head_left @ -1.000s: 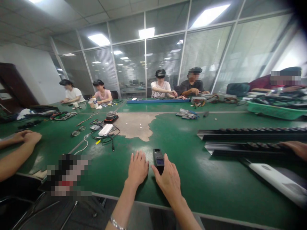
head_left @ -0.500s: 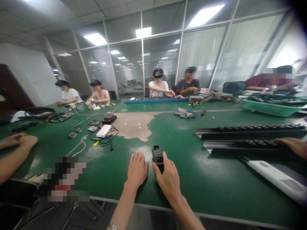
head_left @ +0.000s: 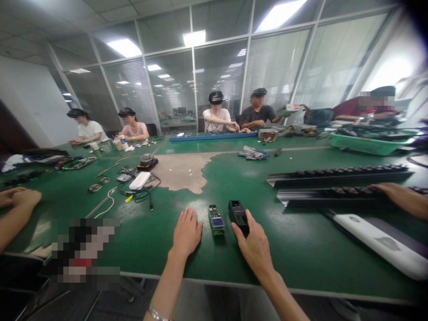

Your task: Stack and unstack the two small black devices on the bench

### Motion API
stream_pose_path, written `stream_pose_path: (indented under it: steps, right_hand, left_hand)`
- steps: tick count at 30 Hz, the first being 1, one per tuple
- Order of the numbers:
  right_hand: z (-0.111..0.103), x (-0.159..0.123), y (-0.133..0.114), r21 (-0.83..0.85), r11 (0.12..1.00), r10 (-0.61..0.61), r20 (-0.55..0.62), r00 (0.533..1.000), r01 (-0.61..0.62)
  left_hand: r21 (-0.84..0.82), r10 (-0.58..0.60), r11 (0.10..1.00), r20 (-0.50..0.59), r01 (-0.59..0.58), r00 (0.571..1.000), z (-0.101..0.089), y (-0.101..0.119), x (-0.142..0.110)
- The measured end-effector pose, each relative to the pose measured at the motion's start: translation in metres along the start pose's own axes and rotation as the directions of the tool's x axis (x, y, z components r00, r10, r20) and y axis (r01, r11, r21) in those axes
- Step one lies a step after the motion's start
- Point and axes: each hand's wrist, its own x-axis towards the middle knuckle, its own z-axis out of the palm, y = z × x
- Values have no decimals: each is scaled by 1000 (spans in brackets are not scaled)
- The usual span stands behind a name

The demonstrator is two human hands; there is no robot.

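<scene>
Right hand holds case between thumb and fingers; left hand flat on worktop, grip uncurled; board between case and left hand.

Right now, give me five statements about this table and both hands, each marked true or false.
1. The right hand holds a black plastic casing. True.
2. The left hand rests on the green tabletop. True.
3. The bare circuit board sits inside the black plastic casing. False: the bare circuit board lies apart from it, between the left hand and the casing.
4. A long blue bar lies on the far side. True.
5. The green plastic basket stands toward the left. False: the green plastic basket stands toward the right.
</scene>
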Motion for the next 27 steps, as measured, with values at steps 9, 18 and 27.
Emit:
stream_pose_path:
  steps: [9,18,27]
  right_hand:
    - [2,-4,6,-28,999,23,12,1000,-23]
    - [8,-6,14,-39,999,-20,-8,1000,20]
    - [1,-6,6,-16,1000,17,-64,998,-18]
  left_hand:
    - [6,6,1000,-10,-6,1000,3,1,0]
    - [1,-3,1000,-15,3,1000,1,1,-2]
    - [-4,-6,1000,-19,6,1000,2,1,-1]
